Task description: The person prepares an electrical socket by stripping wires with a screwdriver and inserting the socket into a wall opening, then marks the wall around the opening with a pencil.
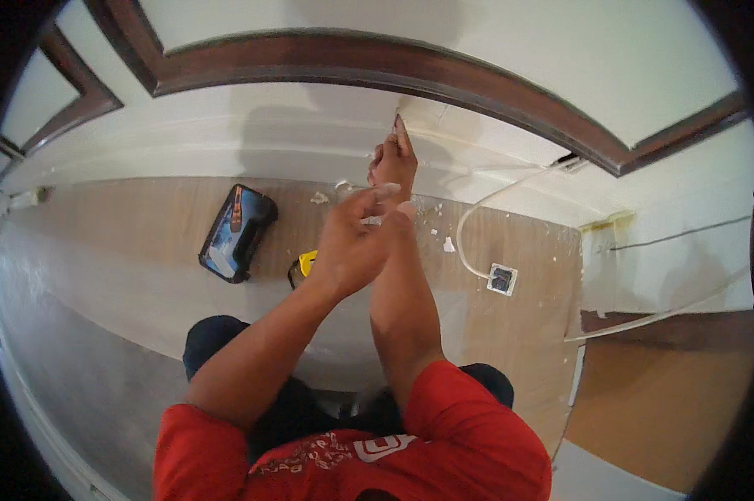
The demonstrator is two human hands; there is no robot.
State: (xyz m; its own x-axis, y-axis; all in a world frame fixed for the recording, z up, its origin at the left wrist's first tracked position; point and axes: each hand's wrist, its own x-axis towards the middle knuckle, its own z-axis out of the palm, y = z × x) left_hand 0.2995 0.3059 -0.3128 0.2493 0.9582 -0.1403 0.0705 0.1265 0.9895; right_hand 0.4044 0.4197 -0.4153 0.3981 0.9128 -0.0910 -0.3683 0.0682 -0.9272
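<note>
My right hand (pixel 393 163) reaches forward to the pale wall (pixel 310 117), just below a dark wooden moulding. One finger points up against the wall while the others curl in. Whether something slim lies along that finger is too small to make out. Nearer to me, my left hand (pixel 356 242) hovers over my right forearm, its fingers bent but apart and whitish at the tips. No object shows clearly in it. Beside my left wrist lies a yellow and black tape measure (pixel 307 264), partly hidden by the hand.
A black case (pixel 237 234) with a printed label lies left on the wood-look floor (pixel 126 217). White crumbs (pixel 449 245) are scattered near the wall. A white cable (pixel 464 225) runs from the wall to a square socket (pixel 502 279). A brown panel (pixel 660 392) stands at right.
</note>
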